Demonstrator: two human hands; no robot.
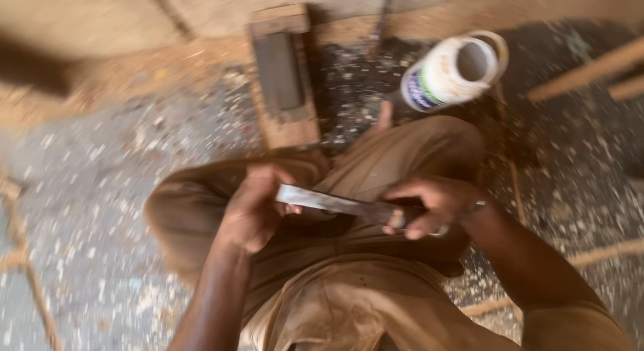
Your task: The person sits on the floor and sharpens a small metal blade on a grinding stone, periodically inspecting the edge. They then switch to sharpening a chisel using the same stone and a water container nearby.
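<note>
We hold a flat metal blade [322,201] across our lap: right hand [429,205] wrapped around its handle, left hand [255,207] pinching the tip. It seems we are checking the edge; the sharpening block [282,76] lies ahead on the floor, so steady control matters.

View: you have one camera, worn on your head.
Facing: it looks steeply down over your chest and lap to the floor [87,210].
Nearness: close; your hands and knees fill the middle of the frame.
Reach: the top edge takes in the block [283,76] and the tub [453,70] ahead of you.
Sharpness: blurred throughout.
</note>
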